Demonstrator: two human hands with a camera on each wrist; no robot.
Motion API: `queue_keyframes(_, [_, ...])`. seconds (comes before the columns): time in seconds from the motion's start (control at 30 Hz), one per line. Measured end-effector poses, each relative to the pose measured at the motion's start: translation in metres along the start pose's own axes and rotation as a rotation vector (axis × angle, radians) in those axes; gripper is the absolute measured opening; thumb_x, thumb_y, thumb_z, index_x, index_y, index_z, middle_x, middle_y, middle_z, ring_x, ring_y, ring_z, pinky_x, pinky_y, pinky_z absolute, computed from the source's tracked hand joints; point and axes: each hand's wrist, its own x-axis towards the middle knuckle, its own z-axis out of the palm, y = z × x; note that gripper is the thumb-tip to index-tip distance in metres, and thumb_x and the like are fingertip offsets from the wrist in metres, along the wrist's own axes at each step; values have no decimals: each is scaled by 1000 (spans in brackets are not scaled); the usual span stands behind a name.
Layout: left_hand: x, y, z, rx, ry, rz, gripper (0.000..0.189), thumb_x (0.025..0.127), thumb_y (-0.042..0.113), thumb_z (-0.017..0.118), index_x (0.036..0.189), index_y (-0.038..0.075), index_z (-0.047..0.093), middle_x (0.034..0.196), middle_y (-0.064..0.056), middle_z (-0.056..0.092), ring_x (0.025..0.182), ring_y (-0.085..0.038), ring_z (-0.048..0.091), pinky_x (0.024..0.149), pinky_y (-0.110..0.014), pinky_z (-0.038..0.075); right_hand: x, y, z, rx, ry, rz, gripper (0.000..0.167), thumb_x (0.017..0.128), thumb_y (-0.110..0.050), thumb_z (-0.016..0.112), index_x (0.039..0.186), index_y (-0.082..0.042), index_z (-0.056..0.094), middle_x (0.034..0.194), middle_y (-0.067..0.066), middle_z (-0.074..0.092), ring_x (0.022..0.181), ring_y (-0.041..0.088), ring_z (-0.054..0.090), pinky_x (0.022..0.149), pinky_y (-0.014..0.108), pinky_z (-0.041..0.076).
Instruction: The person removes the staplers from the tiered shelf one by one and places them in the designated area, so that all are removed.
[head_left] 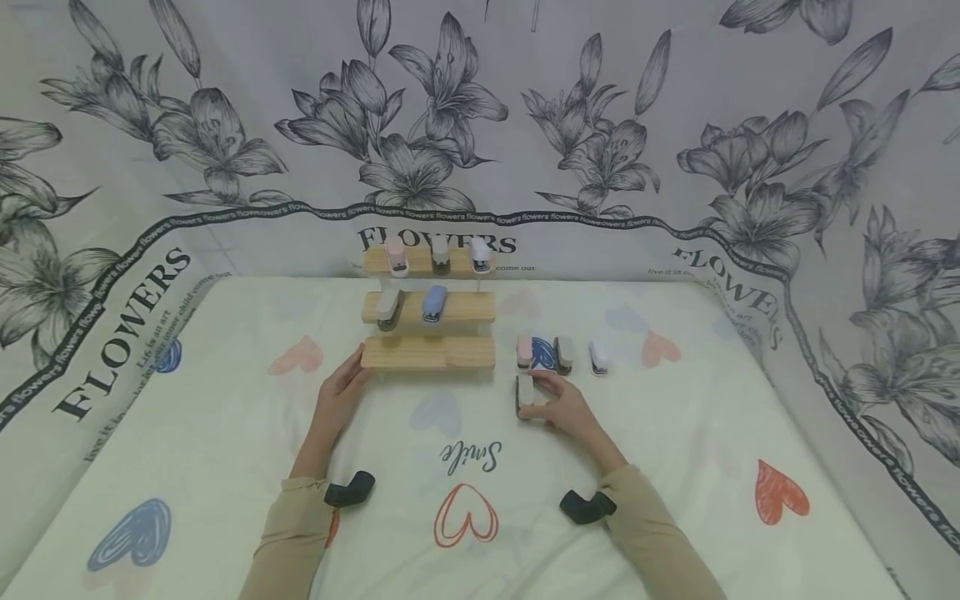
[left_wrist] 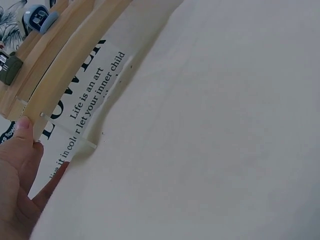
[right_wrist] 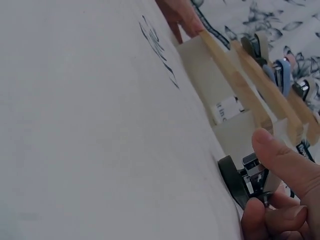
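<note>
A three-tier rack with wooden shelves [head_left: 429, 353] stands at the back of the table. My left hand [head_left: 344, 394] holds the left end of its lowest shelf, with the thumb [left_wrist: 23, 127] against the wood. To the right of the rack, my right hand [head_left: 564, 407] pinches a small stapler [head_left: 525, 394] between thumb and fingers. This stapler has a pale top and dark base [right_wrist: 232, 179], and it stands at the cloth. Just behind it are a pink stapler [head_left: 524, 350], a grey-green one [head_left: 563, 354] and a white one [head_left: 597, 357].
On the top shelf stand a pink stapler [head_left: 396, 256], a greyish one [head_left: 440, 255] and a white one [head_left: 480, 254]. The middle shelf bears a beige-grey stapler [head_left: 388, 307] and a blue one [head_left: 434, 303]. A flower-printed curtain [head_left: 517, 187] hangs behind the table.
</note>
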Motion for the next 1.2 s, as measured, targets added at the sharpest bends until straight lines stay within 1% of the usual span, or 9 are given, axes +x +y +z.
queue_keyframes(0.13, [-1,3,0,-3,6,-32,57,89,41,51,138,14,35,139,-4,35,124,-21,35,100,-35,30,-3,-5,-1,-30,-17,-22,75,61,-29,83,127,-20,49,135,11,40,47,15,48,47,29,47])
queue_keyframes(0.43, [-2,2,-2,-25,12,-37,57,89,39,52,137,13,35,138,-3,35,123,-19,37,99,-32,31,-8,-12,-1,-44,-52,-21,77,64,-25,81,131,-18,44,138,12,36,52,18,53,52,31,49])
queue_keyframes(0.53, [-3,2,-1,-41,7,-54,58,88,39,53,137,13,36,138,-3,36,122,-20,38,99,-34,31,-8,-14,-7,-53,-49,-56,77,66,-26,80,132,-19,43,138,9,36,51,19,53,50,31,49])
queue_keyframes(0.57, [-3,3,0,-43,5,-53,59,88,39,54,137,13,36,138,-3,36,122,-21,38,99,-34,31,-11,-20,-10,-53,-47,-71,75,68,-24,79,133,-17,42,138,10,36,51,21,53,50,34,50])
queue_keyframes(0.67, [-4,4,-1,-42,-4,-38,58,88,37,55,137,13,35,137,-5,37,120,-22,40,98,-35,33,-14,-38,-20,-25,-39,-128,69,74,-19,75,134,-12,40,137,11,37,49,25,53,47,34,48])
queue_keyframes(0.77, [-3,5,-3,-39,-6,-29,59,88,36,55,137,11,35,137,-6,37,120,-24,41,97,-35,35,-9,-50,-25,0,-24,-178,65,77,-14,72,133,-9,39,135,14,40,47,26,53,42,32,46])
queue_keyframes(0.87, [-2,5,-3,-61,0,-60,60,87,36,57,137,10,36,137,-7,38,120,-25,40,97,-35,34,6,-50,-23,13,1,-210,64,77,-18,72,132,-14,41,134,9,42,45,21,52,39,27,43])
queue_keyframes(1.03, [-1,5,-5,-124,20,-123,63,84,37,61,136,9,38,134,-8,40,121,-23,38,100,-37,30,25,-75,-8,31,-5,-246,64,76,-24,73,132,-18,42,136,-1,41,46,19,50,44,28,45])
queue_keyframes(1.2, [0,3,-4,-140,10,-146,63,83,38,61,136,10,38,135,-8,40,123,-23,37,101,-38,28,42,-103,9,81,-51,-302,63,78,-22,71,133,-15,42,135,-2,40,50,19,53,49,32,49])
